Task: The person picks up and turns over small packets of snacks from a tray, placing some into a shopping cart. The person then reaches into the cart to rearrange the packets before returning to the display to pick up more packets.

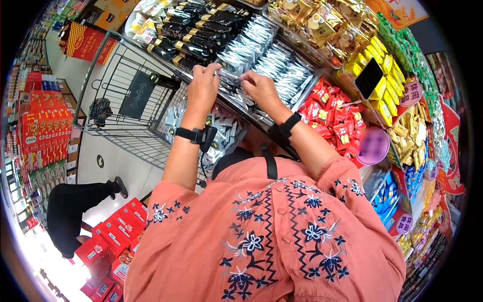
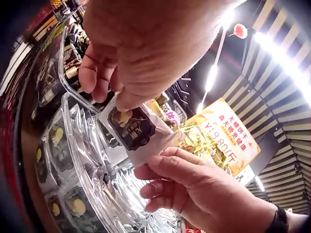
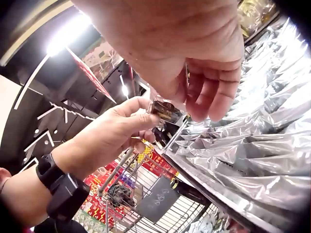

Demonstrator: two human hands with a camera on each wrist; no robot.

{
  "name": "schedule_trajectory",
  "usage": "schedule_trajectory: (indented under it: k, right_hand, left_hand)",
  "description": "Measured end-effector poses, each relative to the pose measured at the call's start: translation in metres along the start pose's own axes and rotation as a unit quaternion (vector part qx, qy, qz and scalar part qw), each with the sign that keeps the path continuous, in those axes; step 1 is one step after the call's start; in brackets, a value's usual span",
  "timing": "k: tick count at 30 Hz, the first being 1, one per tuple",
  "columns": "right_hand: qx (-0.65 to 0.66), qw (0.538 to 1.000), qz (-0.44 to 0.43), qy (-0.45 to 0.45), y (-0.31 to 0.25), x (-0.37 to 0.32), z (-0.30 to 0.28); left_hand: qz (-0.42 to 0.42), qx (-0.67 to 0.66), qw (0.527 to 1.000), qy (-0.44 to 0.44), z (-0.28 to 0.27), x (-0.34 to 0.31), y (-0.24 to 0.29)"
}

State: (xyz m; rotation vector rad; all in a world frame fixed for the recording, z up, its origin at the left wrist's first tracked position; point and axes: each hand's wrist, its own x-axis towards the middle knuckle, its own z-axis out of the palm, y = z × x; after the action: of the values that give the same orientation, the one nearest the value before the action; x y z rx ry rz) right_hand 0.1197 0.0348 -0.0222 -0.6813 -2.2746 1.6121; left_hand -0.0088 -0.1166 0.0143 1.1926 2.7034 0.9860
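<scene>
A small silver-white packet with a black label (image 2: pixel 132 127) is held between both hands above the bins of silver packets (image 1: pixel 284 70). My left hand (image 1: pixel 203 90) pinches one end between thumb and fingers; in the left wrist view the left hand (image 2: pixel 141 53) is at the packet's upper edge. The right hand (image 1: pixel 262 91) pinches the opposite end, its thumb on the lower edge in the left wrist view, where the right hand (image 2: pixel 194 184) shows whole. In the right wrist view the packet (image 3: pixel 166 111) is seen nearly edge-on, partly hidden by the right hand (image 3: pixel 194 73).
A wire shopping cart (image 1: pixel 126 100) stands left of the bins. Black packets (image 1: pixel 196 32) lie beyond my left hand, red packets (image 1: pixel 334 118) to the right, gold ones (image 1: pixel 322 22) at the back. Another person in black (image 1: pixel 68 211) is at the lower left, near stacked red boxes (image 1: pixel 118 229).
</scene>
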Motion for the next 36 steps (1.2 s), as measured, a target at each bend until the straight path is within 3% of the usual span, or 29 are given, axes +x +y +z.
schedule_trajectory:
  k: [6, 11, 17, 18, 21, 30, 36]
  right_hand:
    - [0.007, 0.999, 0.031, 0.024, 0.017, 0.024, 0.021]
    - [0.068, 0.992, 0.107, 0.023, 0.005, 0.023, 0.023]
    - [0.126, 0.985, 0.104, 0.062, 0.014, 0.023, 0.026]
    - [0.121, 0.985, 0.103, 0.062, 0.014, 0.024, 0.026]
    - [0.107, 0.988, 0.103, 0.049, 0.017, 0.027, 0.026]
    - [0.111, 0.988, 0.098, 0.044, 0.024, 0.026, 0.026]
    - [0.110, 0.986, 0.119, 0.030, 0.014, 0.025, 0.020]
  left_hand:
    - [-0.003, 0.024, 1.000, 0.001, 0.017, 0.018, -0.010]
    - [-0.023, -0.036, 0.999, 0.002, 0.028, 0.018, -0.010]
    - [-0.099, -0.133, 0.986, 0.010, 0.028, 0.010, 0.006]
    - [-0.050, -0.100, 0.993, 0.042, 0.029, 0.011, 0.006]
    - [-0.079, -0.093, 0.992, -0.012, 0.030, 0.011, 0.010]
    - [-0.037, -0.044, 0.998, -0.011, 0.047, 0.008, -0.002]
    - [-0.073, -0.043, 0.996, -0.028, 0.048, 0.009, 0.000]
